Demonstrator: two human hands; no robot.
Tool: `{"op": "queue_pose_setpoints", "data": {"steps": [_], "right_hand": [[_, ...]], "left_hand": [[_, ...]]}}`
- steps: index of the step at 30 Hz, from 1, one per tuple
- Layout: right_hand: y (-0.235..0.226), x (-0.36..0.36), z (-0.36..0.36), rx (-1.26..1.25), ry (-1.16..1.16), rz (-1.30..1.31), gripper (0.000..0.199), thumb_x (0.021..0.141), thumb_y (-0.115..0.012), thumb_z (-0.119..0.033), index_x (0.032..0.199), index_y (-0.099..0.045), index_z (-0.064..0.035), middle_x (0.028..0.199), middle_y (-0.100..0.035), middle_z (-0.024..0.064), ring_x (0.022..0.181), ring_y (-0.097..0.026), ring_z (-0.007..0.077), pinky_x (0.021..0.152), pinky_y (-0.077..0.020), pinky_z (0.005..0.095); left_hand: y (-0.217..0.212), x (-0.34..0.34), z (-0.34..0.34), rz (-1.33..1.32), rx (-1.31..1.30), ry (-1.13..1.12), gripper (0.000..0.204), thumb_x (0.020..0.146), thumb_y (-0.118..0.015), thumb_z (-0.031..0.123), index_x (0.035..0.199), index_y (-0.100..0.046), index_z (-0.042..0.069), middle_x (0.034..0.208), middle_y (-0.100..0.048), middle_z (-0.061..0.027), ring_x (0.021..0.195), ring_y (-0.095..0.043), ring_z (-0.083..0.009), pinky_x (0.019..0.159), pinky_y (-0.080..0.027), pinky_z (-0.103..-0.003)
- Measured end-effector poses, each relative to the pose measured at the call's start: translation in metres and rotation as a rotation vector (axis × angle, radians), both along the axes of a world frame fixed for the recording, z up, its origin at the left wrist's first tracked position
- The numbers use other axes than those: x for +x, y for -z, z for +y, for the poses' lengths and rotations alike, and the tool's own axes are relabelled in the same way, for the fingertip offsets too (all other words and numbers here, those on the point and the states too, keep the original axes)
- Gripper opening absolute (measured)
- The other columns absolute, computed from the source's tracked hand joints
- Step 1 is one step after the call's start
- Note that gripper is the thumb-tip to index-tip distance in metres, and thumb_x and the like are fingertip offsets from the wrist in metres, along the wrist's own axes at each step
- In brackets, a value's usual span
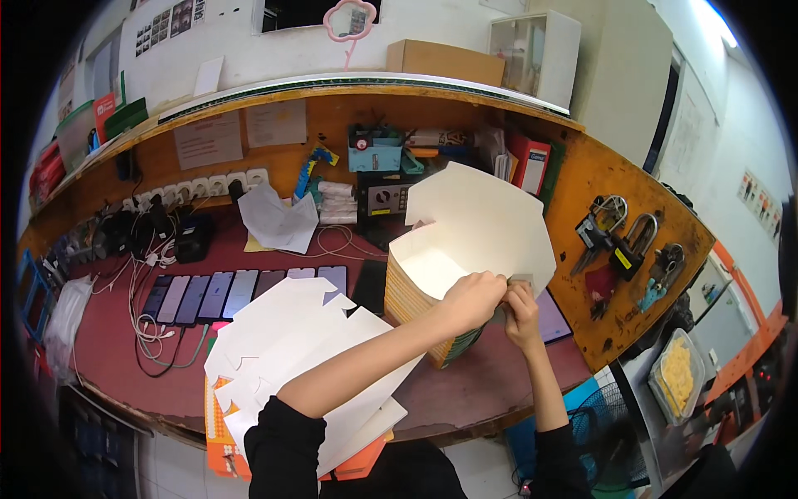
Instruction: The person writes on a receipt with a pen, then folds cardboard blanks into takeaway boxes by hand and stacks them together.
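Observation:
A cardboard box point(428, 264), white inside and yellow-orange patterned outside, stands part-folded on the dark red tabletop. Its broad white lid flap point(490, 216) rises up and back from the rim. At the box's right rim, where the flap joins it, my left hand point(475, 301) is closed on the card edge. My right hand point(522, 314) pinches a small tab just beside it; the fingertips of both hands nearly meet. Nearer my body, on the left, several flat white box blanks point(307, 358) with orange undersides lie in a loose pile beneath my left forearm.
A row of phones point(241, 291) with charging cables lies at the left, below a long power strip point(208, 185). A small safe point(386, 198) stands at the back. Padlocks point(628, 249) hang on the wooden side panel. A food tub point(677, 374) sits far right.

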State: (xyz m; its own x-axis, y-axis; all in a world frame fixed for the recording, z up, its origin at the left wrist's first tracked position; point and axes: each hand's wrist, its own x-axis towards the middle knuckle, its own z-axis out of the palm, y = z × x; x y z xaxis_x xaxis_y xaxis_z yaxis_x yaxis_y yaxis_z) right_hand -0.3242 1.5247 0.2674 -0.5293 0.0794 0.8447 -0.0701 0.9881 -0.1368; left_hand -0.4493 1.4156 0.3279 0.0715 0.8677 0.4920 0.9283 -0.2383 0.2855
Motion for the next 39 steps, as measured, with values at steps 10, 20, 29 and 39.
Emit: {"op": "queue_pose_setpoints", "data": {"steps": [10,20,29,39], "right_hand": [[-0.005,0.001,-0.047,-0.083,0.070,0.020,0.036,0.075,-0.062,-0.016,0.109,-0.053,-0.0069,0.113,-0.049,0.0135,0.114,-0.041,0.0358,0.096,-0.0322,0.0449],[0.013,-0.018,-0.053,-0.003,0.036,-0.004,0.037,0.060,-0.075,-0.027,0.089,-0.058,-0.0135,0.107,-0.048,0.0102,0.114,-0.039,0.0393,0.097,-0.0232,0.0587],[0.031,-0.021,-0.073,0.099,0.115,0.101,0.032,0.066,-0.069,-0.017,0.093,-0.051,-0.0123,0.109,-0.046,0.0136,0.111,-0.041,0.0406,0.096,-0.0235,0.0592],[0.043,-0.041,-0.147,-0.894,-0.456,-0.035,0.028,0.078,-0.055,-0.001,0.105,-0.048,-0.0010,0.102,-0.049,0.0087,0.092,-0.050,0.0153,0.079,-0.0410,0.0252]], "left_hand": [[-0.033,-0.104,0.026,0.273,-0.109,-0.458,0.027,0.086,-0.043,0.032,0.097,-0.064,0.018,0.115,-0.048,-0.0136,0.112,-0.041,-0.0292,0.089,-0.035,-0.044],[0.009,-0.150,0.026,-0.530,-0.300,-0.124,0.035,0.091,-0.038,0.036,0.113,-0.045,0.009,0.114,-0.047,-0.0143,0.110,-0.041,-0.0300,0.096,-0.029,-0.039],[0.079,-0.036,-0.132,0.173,0.020,-0.491,0.063,0.075,-0.061,0.038,0.121,-0.039,0.001,0.128,-0.036,-0.0221,0.121,-0.031,-0.0392,0.096,-0.030,-0.047],[0.076,-0.054,-0.194,-0.081,-0.548,-0.402,0.045,0.083,-0.050,0.040,0.100,-0.057,-0.001,0.087,-0.061,-0.0219,0.078,-0.060,-0.0361,0.069,-0.048,-0.043]]}}
